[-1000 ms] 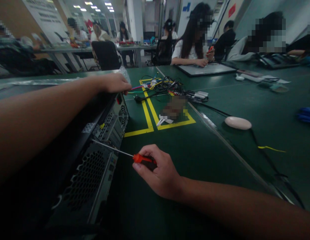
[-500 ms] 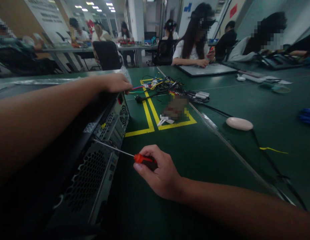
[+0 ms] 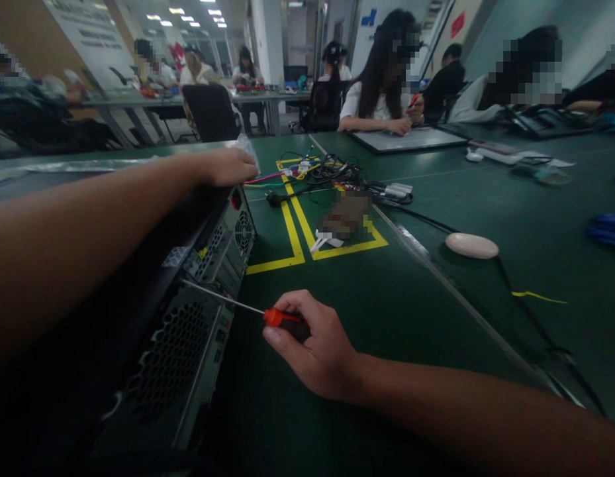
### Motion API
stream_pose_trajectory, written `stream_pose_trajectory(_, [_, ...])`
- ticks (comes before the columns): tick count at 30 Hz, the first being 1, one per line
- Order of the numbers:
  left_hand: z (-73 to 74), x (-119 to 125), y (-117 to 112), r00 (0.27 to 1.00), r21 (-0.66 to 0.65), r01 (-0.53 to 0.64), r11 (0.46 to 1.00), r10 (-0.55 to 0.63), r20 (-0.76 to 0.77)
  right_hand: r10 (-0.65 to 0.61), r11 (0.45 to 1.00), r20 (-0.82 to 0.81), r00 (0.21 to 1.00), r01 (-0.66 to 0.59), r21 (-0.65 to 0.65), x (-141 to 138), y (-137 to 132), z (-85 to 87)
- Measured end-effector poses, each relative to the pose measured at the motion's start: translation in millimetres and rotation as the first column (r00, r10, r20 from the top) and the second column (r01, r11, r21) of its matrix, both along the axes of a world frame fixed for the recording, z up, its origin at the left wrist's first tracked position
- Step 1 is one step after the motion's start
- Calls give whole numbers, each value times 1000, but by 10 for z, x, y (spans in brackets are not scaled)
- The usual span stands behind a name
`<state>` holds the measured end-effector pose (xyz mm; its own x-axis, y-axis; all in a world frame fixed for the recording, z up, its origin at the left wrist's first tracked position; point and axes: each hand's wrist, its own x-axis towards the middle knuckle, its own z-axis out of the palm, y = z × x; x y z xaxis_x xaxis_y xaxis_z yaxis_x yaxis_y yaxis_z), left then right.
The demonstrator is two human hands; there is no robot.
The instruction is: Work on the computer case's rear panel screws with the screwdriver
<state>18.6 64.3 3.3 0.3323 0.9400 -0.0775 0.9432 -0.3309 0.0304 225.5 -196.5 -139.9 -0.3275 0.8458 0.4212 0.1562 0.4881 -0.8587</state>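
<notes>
A black desktop computer case (image 3: 138, 278) lies at the left, its metal back panel with vents and ports facing right. My right hand (image 3: 320, 348) is closed around the red and black handle of a screwdriver (image 3: 272, 317). The long thin shaft reaches left, and its tip meets the rear edge of the case, above the honeycomb vent (image 3: 173, 351). Across the top of the case stretches my left arm, and my left hand (image 3: 232, 165) grips the far corner with fingers bent over the edge. Thin coloured wires (image 3: 265, 177) pass close to its fingertips.
Beyond the case, tangled cables (image 3: 337, 171) and a pixelated object (image 3: 347, 215) lie by yellow tape (image 3: 294, 232) on the green table (image 3: 411, 331). A pale oval object (image 3: 472, 245) sits by a black strap at right. Co-workers (image 3: 386, 86) sit across the table, one holding a red tool.
The view has shifted slightly. Both hands keep their holds, and the screwdriver tip stays at the same spot on the case edge.
</notes>
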Motion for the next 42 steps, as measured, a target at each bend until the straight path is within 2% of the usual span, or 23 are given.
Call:
stream_pose_trajectory(6, [16, 35, -11, 998, 2, -22, 1000, 22, -60, 10, 1000, -22, 1000, -10, 13, -7, 0, -1])
stream_pose_trajectory(13, [-1, 16, 14, 999, 10, -3, 1000, 4, -54, 20, 994, 9, 1000, -21, 111, 1, 25, 26])
stream_pose_trajectory(21, [-42, -23, 53, 999, 5, 37, 999, -37, 15, -12, 1000, -54, 998, 13, 15, -29, 8, -15])
stream_pose_trajectory(27, [-43, -44, 68, 997, -15, 74, 997, -74, 28, -50, 997, -53, 997, 53, 48, -43, 16, -19])
stream_pose_trajectory(34, [-18, -24, 24, 998, -36, 61, 998, -60, 25, -68, 995, -21, 997, 70, 72, -26, 5, -31])
stream_pose_trajectory(42, [-6, -25, 10, 998, -34, 51, 998, -50, 33, -44, 991, -16, 999, 45, 128, -17, 18, -31])
